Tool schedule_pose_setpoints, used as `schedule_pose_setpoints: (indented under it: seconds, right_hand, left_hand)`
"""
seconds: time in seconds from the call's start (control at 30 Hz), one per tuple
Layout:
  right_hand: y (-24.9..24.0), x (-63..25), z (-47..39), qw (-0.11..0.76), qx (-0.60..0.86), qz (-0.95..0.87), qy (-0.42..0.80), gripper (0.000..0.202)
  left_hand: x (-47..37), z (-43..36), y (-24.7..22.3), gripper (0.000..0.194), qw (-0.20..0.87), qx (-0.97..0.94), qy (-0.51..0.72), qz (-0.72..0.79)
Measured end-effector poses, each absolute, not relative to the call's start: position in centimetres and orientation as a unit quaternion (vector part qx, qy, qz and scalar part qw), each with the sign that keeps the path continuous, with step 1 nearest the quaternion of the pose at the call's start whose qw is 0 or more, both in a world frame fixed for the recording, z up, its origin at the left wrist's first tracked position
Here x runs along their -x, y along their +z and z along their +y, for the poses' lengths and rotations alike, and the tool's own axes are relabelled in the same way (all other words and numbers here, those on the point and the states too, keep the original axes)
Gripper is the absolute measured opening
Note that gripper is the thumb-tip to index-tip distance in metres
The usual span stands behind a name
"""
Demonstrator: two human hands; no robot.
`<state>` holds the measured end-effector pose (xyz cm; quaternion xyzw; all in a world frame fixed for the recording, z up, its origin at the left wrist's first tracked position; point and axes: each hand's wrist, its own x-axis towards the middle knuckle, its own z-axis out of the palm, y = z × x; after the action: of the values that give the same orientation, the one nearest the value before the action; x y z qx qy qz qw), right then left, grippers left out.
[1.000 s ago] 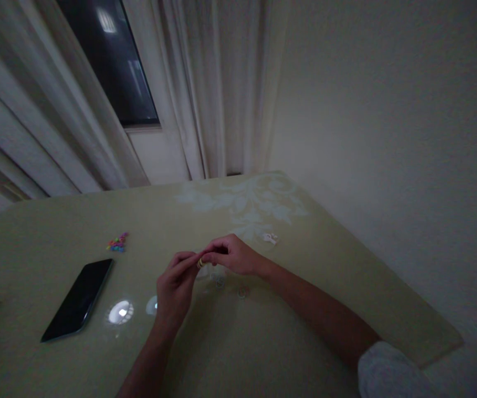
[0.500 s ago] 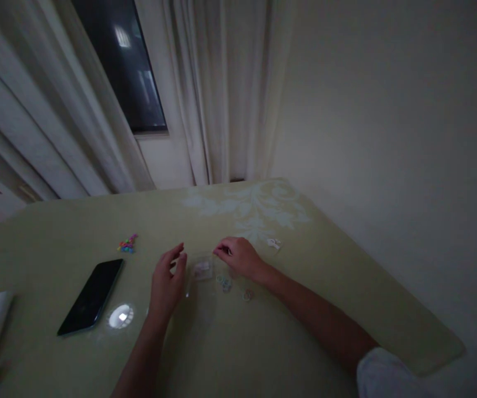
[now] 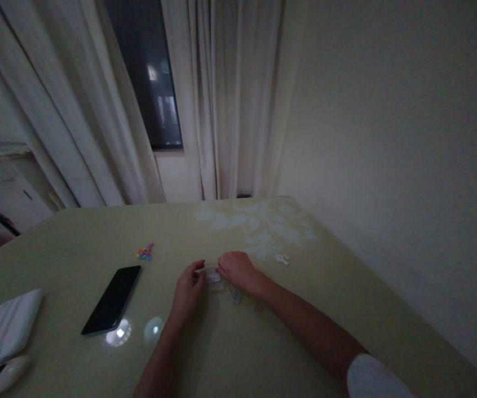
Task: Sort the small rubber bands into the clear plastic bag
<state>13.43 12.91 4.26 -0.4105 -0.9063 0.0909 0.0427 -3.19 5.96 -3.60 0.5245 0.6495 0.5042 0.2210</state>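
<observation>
A small clear plastic box [image 3: 215, 281] rests on the table between my hands, with something pale inside it. At its left side, my left hand [image 3: 189, 288] has curled thumb and fingers around the edge. My right hand [image 3: 237, 270] is closed at the box's upper right corner, fingertips pinched; what they hold there, if anything, is too small to make out. Just below my right hand lie some small greyish rings [image 3: 235, 297]. Several pinkish rings [image 3: 258, 308] are under my right forearm's edge.
A black-screened phone [image 3: 113, 300] lies left of my hands, with a pile of small colourful pieces [image 3: 145, 252] behind it. Small white pieces [image 3: 282, 258] sit beyond my right wrist. At far left are a white ridged case [image 3: 8, 329] and a rounded white object [image 3: 4, 376].
My left hand has come in to the box's edge, closing the gap seen earlier. The right hand stays by the box's right corner. The whole view has shifted, moving the table rightward and down.
</observation>
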Motion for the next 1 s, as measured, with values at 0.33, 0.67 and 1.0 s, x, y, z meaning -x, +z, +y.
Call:
schedule_pose_setpoints:
  seconds: [0.33, 0.67, 1.0]
  right_hand:
    - [1.4, -24.0, 9.8, 0.228, 0.443, -0.843, 0.205, 0.011]
    - [1.8, -27.0, 7.6, 0.121, 0.35, -0.865, 0.338, 0.018]
    - [1.1, -27.1, 7.6, 0.11, 0.329, -0.882, 0.319, 0.009]
  left_hand:
    - [1.1, 4.5, -1.1, 0.022, 0.105, -0.649, 0.418, 0.626]
    - [-1.9, 2.7, -2.3, 0.02, 0.038, -0.819, 0.213, 0.531]
    - [-1.2, 2.7, -2.4, 0.023, 0.08, -0.786, 0.304, 0.533]
